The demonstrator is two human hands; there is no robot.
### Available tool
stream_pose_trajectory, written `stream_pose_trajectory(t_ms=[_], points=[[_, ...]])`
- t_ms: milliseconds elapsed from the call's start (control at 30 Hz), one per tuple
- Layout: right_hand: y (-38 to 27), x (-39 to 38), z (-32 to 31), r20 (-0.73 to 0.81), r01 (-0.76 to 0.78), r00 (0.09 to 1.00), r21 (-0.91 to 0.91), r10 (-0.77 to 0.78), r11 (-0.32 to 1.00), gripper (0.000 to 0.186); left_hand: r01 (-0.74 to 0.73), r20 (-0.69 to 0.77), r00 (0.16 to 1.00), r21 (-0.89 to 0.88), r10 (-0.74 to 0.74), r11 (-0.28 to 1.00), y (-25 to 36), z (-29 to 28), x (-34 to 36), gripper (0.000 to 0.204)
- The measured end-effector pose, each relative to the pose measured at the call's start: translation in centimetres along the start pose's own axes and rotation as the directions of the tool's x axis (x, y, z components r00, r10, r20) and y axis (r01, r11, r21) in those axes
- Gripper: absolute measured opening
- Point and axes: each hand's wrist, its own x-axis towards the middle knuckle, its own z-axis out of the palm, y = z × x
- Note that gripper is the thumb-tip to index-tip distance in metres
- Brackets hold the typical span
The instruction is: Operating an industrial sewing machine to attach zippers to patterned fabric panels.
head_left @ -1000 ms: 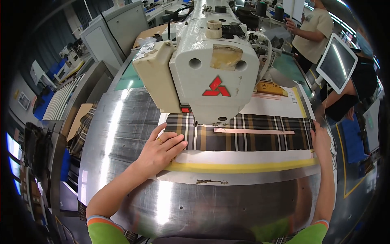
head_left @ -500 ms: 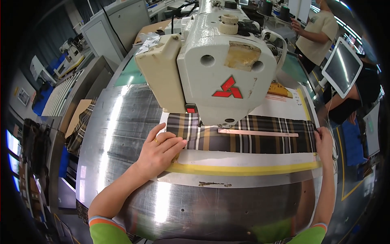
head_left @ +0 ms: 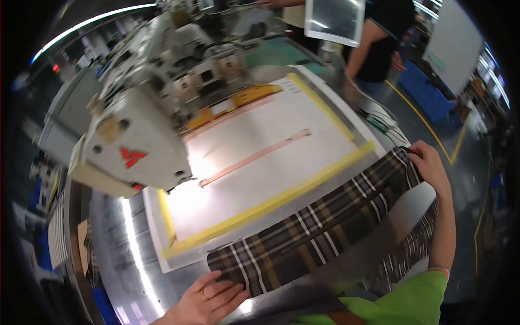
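A dark plaid fabric piece (head_left: 319,225) with brown and white stripes stretches slantwise between my hands, along the front of a white template sheet (head_left: 260,189) edged with yellow tape. My right hand (head_left: 428,165) pinches its far right corner. At the lower left end my left hand (head_left: 208,300), wearing a ring, has its fingers bent over the cloth's edge; the thumb is hidden. A pink strip (head_left: 254,158) lies on the bared white sheet. To the left stands the white sewing machine head (head_left: 143,135), beside the sheet's left end.
A shiny metal table (head_left: 116,244) carries the sheet. Yellow-orange bars (head_left: 254,95) lie at its back edge. More plaid cloth (head_left: 403,254) hangs near my right forearm. Beyond are a white screen (head_left: 335,21), a person in dark clothes (head_left: 384,46) and cables (head_left: 384,122).
The plaid fabric has come out from under the machine head toward me, with both hands at its ends. The view has swung right, and the white sheet beneath now shows.
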Motion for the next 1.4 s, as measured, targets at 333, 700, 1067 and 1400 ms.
stream_pose_trajectory(t_ms=[333,700,1067,1400], points=[[18.2,-12.2,-8.4,-0.155,-0.427,0.904,-0.258,0.399,0.867,0.031,-0.567,-0.029,0.810,-0.295,0.586,0.769,7.1,4.8,17.0,0.039],[40.3,-16.9,3.9,-0.302,-0.489,0.867,-0.360,0.397,0.795,0.064,-0.416,-0.056,0.908,-0.227,0.414,0.881,6.6,5.1,17.6,0.038],[17.5,5.1,26.4,0.451,0.336,0.830,0.067,-0.329,0.939,0.058,0.641,-0.741,-0.524,-0.668,-0.421,0.378,14.6,-5.0,-19.2,0.031],[14.2,8.2,21.4,0.446,0.536,0.746,0.039,-0.495,0.843,0.053,-0.304,0.316,-0.949,-0.924,-0.017,-0.231,26.7,19.4,-34.2,0.098]])
